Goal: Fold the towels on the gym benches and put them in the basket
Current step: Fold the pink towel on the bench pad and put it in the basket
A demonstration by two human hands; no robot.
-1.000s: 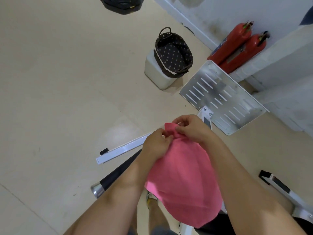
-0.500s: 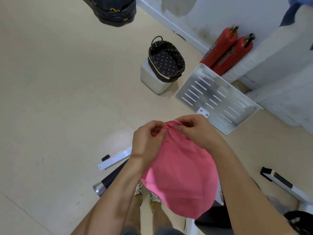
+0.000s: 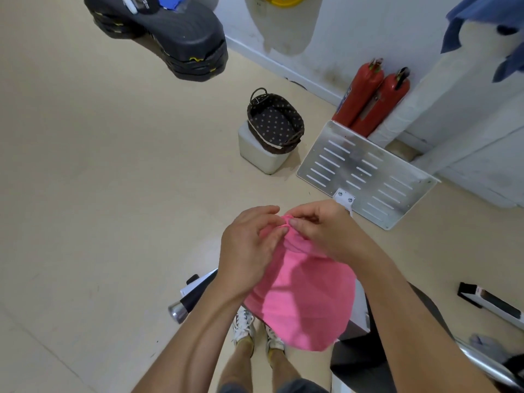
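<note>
Pale beige floor [image 3: 99,180] fills most of the view, glossy and lightly scuffed; a white wall [image 3: 340,32] with a stained foot runs across the top right. The pink towel [image 3: 306,302] hangs in the air in front of the person, above their white shoes [image 3: 243,324]; the left grip [image 3: 249,251] and right grip [image 3: 320,228] each pinch its bunched top edge with curled fingers, the two nearly touching. The basket [image 3: 301,124], dark with a dotted lining, sits on a white box [image 3: 261,157] on the floor, well apart from the towel. Just beside it a slotted metal plate [image 3: 368,171] lies tilted; two red fire extinguishers [image 3: 360,95] lean at the wall behind it. Stacked black step platforms [image 3: 181,38] stand at the top left; a blue cloth [image 3: 487,15] hangs at the top right; a black bar with a chrome end [image 3: 184,304] shows under the left forearm.
</note>
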